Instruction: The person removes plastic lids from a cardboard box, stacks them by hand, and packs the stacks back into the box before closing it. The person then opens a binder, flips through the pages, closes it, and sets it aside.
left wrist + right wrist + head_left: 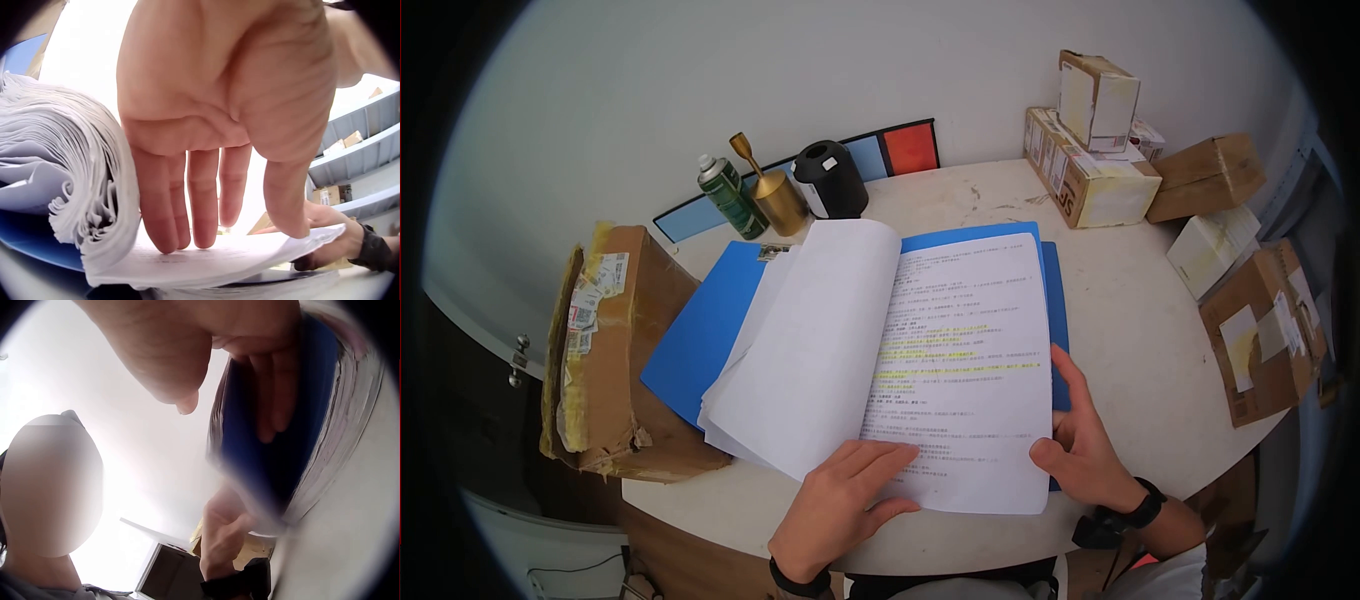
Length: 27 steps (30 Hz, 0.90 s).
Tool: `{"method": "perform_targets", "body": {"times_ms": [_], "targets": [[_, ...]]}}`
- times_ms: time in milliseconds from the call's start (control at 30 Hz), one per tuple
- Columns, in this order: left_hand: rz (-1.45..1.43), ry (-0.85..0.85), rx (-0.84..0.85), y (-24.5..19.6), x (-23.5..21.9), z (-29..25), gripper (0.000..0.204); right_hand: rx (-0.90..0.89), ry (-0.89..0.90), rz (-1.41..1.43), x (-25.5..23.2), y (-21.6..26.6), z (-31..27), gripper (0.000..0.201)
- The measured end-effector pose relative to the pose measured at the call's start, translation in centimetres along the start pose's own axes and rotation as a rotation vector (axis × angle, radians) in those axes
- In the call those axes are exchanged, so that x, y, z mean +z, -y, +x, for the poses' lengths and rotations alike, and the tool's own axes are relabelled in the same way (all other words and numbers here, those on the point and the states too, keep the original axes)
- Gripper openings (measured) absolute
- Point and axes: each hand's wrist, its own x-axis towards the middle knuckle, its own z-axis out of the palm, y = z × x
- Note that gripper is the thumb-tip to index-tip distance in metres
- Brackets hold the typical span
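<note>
A thick bundle of printed pages (970, 330) lies spread over a blue folder (685, 345) on the table, some lines marked yellow. Its left part is a rolled-back stack of sheets (820, 340), whose curled edges (94, 169) show in the left wrist view. My left hand (835, 510) rests straight fingertips on the lower part of the printed page, close beside that roll. At the right edge, my right hand (1090, 455) holds the pages, thumb on top. Its fingers lie underneath, against a blue sheet (244, 431) in the right wrist view, with more paper below.
A torn cardboard box (625, 360) stands left of the folder. Behind are a green spray can (730, 195), a gold candle holder (778, 200) and a black container (830, 180). Several cartons (1100, 185) sit along the right side of the white table (1110, 290).
</note>
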Motion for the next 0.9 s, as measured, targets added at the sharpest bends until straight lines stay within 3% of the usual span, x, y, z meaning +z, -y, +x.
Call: {"method": "perform_targets", "body": {"times_ms": [200, 333, 400, 533, 667, 733, 800, 833, 867, 900], "targets": [[0.299, -0.038, 0.209, 0.2, 1.2, -0.3, 0.038, 0.05, 0.002, -0.002, -1.0, -0.8, 0.0, 0.094], [0.303, -0.023, 0.188, -0.8, 1.6, -0.3, 0.039, 0.217, 0.012, 0.045, -1.8, -0.5, -0.1, 0.084], [0.215, -0.108, 0.198, -2.0, 1.5, 0.4, 0.04, 0.214, 0.072, 0.088, -1.8, -0.1, 0.0, 0.086], [0.233, -0.037, 0.228, -1.3, 1.9, 0.8, 0.044, 0.139, 0.186, 0.129, -1.5, -0.7, 0.2, 0.096], [0.195, -0.07, 0.268, -0.5, 1.7, 0.9, 0.031, 0.103, 0.243, 0.173, -1.7, -0.9, 0.2, 0.105], [0.189, -0.115, 0.285, -0.7, 1.6, 0.5, 0.025, 0.207, 0.28, 0.24, -2.0, -0.8, 0.0, 0.098], [0.086, -0.32, -0.042, -1.4, 0.9, -0.5, 0.012, 0.295, 0.243, 0.278, -1.7, 0.3, -0.1, 0.093], [0.055, -0.487, -0.197, -0.9, 0.6, -1.2, 0.016, 0.382, 0.205, 0.317, -1.6, 0.8, 0.0, 0.089], [0.026, -0.65, -0.35, -0.1, -0.1, -2.1, 0.021, 0.379, 0.201, 0.323, -1.4, 0.8, 0.1, 0.089], [-0.01, -0.853, -0.409, 1.0, -0.6, -2.7, 0.02, 0.257, 0.243, 0.204, -1.2, 0.7, 0.2, 0.087]]}}
